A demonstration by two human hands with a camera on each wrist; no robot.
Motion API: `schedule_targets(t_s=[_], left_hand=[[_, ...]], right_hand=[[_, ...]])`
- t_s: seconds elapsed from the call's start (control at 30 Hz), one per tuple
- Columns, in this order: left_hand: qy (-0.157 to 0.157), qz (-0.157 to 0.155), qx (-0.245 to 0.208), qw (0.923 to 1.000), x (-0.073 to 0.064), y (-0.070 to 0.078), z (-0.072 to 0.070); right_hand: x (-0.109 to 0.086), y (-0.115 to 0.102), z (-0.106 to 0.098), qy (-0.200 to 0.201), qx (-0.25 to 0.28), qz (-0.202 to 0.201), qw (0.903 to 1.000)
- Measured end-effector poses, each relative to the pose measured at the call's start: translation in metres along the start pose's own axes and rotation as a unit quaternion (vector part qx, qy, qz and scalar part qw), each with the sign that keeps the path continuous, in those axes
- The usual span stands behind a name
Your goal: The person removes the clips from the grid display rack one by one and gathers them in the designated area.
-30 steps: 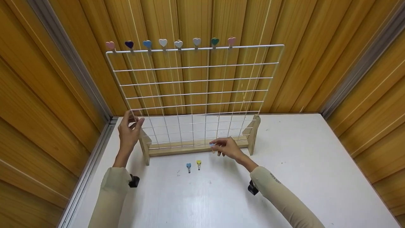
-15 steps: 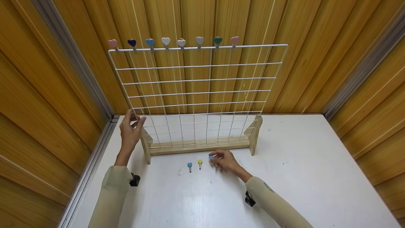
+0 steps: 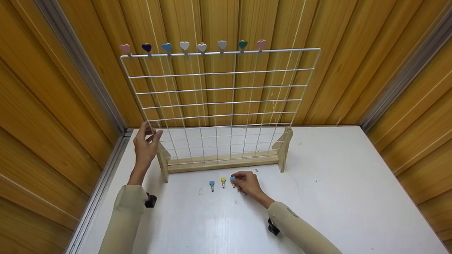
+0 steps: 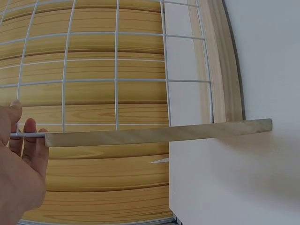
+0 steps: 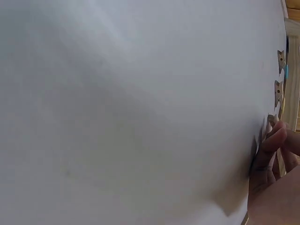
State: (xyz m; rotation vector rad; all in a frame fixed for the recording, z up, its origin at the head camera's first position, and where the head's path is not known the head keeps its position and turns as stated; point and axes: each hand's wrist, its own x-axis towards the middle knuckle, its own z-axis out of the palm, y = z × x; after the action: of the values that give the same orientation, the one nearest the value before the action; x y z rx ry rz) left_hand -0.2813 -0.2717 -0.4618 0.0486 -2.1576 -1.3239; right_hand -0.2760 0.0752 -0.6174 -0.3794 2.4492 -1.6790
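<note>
In pinch of right hand [image 3: 248, 183]: blue heart clip [image 3: 232, 179].

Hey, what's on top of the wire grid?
Eight heart clips along the top bar: from left, pink, dark blue, light blue, three whitish, green, pink. Where they grip, it's covered.

The white rectangular metal wire grid [image 3: 233, 88] looks smooth, the pale wooden stand [image 3: 222, 166] matt, the broad white tabletop [image 3: 219, 225] faintly glossy
</note>
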Motion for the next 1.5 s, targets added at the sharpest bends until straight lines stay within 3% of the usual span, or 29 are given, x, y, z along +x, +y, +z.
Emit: schedule_targets(t_s=[0.27,0.53,0.77,0.9,1.17,1.5], left_hand=[[0.004,0.004,0.001,1.0,0.001,0.0,0.001],[0.009,0.016,0.003,0.9998,0.003,0.001,0.004],[0.009,0.0,0.004,0.9999,0.0,0.002,0.002],[0.007,0.006,-0.001,1.0,0.0,0.001,0.002],[0.003,0.0,-0.007,1.0,0.001,0.0,0.001],[-0.002,-0.001,-0.006,1.0,-0.001,0.0,0.002]], right_hand=[[0.002,-0.003,0.005,0.026,-0.063,0.005,0.9977],[0.002,-0.002,0.0,0.028,-0.048,-0.004,0.9984],[0.001,-0.001,0.001,0.026,-0.048,0.004,0.9985],[0.002,-0.002,-0.001,0.014,-0.029,0.012,0.9994],[0.006,-0.019,-0.021,0.004,-0.006,0.02,0.9998],[0.012,-0.065,-0.062,-0.011,0.004,0.002,0.9999]])
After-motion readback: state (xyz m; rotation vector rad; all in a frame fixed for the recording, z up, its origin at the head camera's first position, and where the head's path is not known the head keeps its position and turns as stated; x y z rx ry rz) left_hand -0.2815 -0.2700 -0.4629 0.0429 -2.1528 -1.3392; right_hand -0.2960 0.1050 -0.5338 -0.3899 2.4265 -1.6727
